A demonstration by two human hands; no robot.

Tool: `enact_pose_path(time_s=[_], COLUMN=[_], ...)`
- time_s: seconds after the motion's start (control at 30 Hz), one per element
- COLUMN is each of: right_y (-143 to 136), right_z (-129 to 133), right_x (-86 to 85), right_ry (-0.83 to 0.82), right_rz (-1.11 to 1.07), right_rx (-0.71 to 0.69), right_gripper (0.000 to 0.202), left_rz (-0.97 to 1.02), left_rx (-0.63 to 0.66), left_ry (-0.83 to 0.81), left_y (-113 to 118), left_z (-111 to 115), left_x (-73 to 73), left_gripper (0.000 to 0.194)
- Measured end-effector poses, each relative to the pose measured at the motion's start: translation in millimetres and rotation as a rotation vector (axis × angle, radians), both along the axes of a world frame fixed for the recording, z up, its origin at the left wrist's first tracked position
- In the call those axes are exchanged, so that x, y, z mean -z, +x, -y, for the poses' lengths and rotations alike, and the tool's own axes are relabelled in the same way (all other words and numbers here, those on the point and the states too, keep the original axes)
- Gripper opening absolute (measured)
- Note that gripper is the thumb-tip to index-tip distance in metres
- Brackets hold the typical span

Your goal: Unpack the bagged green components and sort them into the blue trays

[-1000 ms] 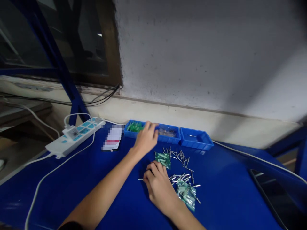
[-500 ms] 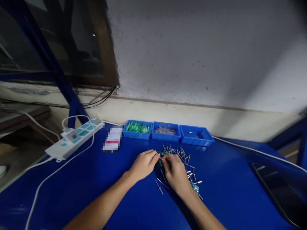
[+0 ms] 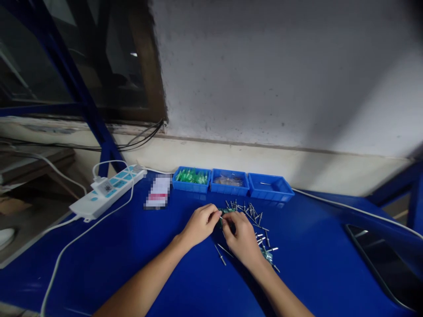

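My left hand [image 3: 202,223] and my right hand [image 3: 241,235] meet at the middle of the blue table, fingers pinched. Between their fingertips is a small thin metallic piece, too small to make out well. Loose metal rivets [image 3: 251,212] are scattered behind and to the right of my right hand. Two more thin rivets [image 3: 220,255] lie in front, between my forearms. A small greenish plastic packet [image 3: 267,255] lies right of my right wrist, and more greenish plastic shows behind my fingertips, partly hidden by them.
Three blue bins stand at the back: one with green packets [image 3: 192,177], one with clear packets [image 3: 229,180], one with a single thin piece [image 3: 271,193]. A power strip [image 3: 109,193] and blurred card [image 3: 157,193] are left; a dark phone-like slab [image 3: 380,264] is right.
The camera view has shifted slightly. My fingertips have moved a little around the small piece, and a thin rivet seen beside my right hand before is now out of sight.
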State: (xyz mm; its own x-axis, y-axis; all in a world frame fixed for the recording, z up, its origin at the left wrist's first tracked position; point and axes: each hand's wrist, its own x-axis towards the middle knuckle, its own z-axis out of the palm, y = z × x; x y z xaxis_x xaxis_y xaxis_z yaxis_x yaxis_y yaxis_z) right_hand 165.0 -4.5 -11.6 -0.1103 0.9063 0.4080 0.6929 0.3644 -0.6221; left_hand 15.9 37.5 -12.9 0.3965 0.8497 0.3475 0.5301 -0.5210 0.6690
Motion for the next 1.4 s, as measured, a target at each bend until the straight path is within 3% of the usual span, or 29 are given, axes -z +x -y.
enact_pose_path(time_s=[0.47,0.73,1.4], right_y=[5.6,3.3,5.5], right_z=[-1.8,-0.4,-2.3], right_x=[-3.2,-7.3,-3.8], right_ry=[-0.042,-0.020,-0.003], right_rz=[-0.034,-0.016,-0.025], right_rx=[-0.012,0.001,-0.065], right_gripper=[0.016,0.014,0.010], left_rz=[0.131,0.001,0.024], left_rx=[0.099,0.008,0.095], left_ry=[-0.091,-0.034,-0.022], left_y=[-0.1,0.6,-0.5], left_z=[5.9,3.8,5.8], left_x=[-2.9,-5.6,-6.0], left_gripper=[0.013,0.038,0.029])
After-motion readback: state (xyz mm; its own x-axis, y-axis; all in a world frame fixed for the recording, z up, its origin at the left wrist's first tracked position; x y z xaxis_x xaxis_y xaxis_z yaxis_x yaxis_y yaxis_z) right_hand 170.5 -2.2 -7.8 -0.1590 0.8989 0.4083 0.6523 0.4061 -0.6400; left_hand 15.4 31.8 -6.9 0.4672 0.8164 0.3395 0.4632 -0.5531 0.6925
